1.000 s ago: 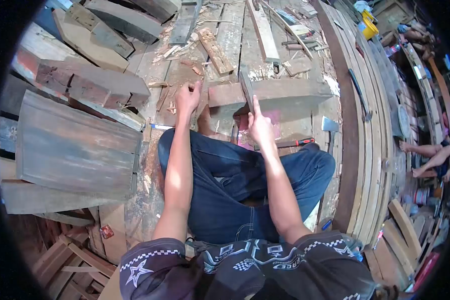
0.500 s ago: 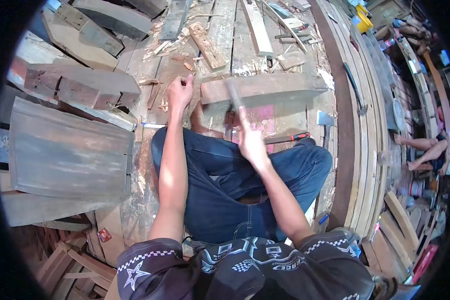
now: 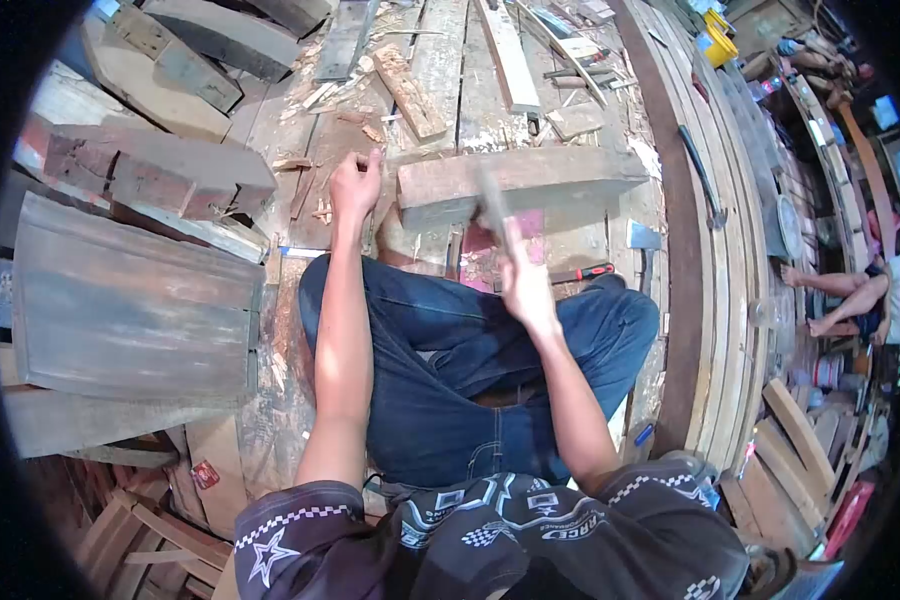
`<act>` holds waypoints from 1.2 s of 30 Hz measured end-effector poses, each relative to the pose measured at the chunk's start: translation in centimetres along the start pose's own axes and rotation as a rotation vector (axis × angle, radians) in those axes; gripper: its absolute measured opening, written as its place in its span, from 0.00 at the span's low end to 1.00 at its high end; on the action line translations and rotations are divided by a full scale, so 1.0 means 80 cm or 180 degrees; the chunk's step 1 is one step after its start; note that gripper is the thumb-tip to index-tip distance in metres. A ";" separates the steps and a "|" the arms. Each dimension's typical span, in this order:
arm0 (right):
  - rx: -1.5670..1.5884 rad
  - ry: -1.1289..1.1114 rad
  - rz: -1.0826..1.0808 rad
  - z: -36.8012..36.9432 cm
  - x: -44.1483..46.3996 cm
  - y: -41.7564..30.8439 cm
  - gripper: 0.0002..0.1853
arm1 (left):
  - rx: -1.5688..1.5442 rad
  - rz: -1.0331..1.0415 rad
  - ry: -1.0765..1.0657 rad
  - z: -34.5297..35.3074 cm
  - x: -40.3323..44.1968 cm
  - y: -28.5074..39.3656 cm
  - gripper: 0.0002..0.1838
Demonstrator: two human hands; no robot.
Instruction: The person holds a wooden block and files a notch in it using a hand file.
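A thick wooden block [image 3: 540,175] lies crosswise on the plank floor before my crossed legs. My right hand [image 3: 527,298] is wrapped round a long, pale, stick-like tool [image 3: 500,215], smeared by motion, whose far end overlaps the block's front side in view. Whether it touches the wood I cannot tell. My left hand [image 3: 355,185] is closed just left of the block's end, thumb uppermost; anything inside its fingers is hidden. A tool with a red-and-black handle [image 3: 596,271] lies by my knee. An axe-like flat blade [image 3: 645,236] rests right of the block.
Wood chips and a short offcut [image 3: 410,92] are strewn beyond the block. A hammer [image 3: 705,180] lies on long boards [image 3: 710,330] at the right. Heavy timbers [image 3: 170,180] and a wide panel [image 3: 135,295] fill the left. Another person's bare legs [image 3: 845,300] show far right.
My right hand has shifted right and slightly toward me, with the tool swinging right. My left hand stays closed in nearly the same place. The whole view has shifted a little.
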State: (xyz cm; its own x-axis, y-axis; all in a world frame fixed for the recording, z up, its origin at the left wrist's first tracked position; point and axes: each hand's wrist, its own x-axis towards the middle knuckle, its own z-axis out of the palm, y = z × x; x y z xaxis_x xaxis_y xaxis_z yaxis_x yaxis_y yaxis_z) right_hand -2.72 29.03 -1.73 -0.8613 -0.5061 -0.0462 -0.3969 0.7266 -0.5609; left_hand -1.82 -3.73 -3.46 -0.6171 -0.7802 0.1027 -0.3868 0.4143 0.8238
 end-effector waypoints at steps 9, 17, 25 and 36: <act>0.0093 -0.0187 -0.0261 0.010 -0.025 -0.028 0.39 | -0.0044 0.0045 -0.0075 -0.001 -0.001 0.002 0.25; 0.0287 0.0199 0.0305 -0.021 0.010 0.011 0.38 | 0.0026 0.0097 -0.0064 -0.004 -0.010 0.003 0.25; 0.0911 0.1568 0.0740 -0.156 -0.068 0.067 0.31 | 0.0013 0.0405 -0.0441 0.013 -0.003 -0.017 0.27; -0.0048 0.0798 0.2181 -0.112 -0.231 0.344 0.21 | -0.0081 0.0420 -0.0673 0.021 -0.013 -0.007 0.24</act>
State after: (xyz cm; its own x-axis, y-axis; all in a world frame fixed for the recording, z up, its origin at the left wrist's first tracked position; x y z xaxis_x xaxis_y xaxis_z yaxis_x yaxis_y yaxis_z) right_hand -0.56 62.55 -8.90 -0.9640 0.1848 -0.1911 0.2545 0.8494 -0.4624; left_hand -2.11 -2.32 -4.94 -0.7918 -0.6036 0.0937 -0.2776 0.4922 0.8250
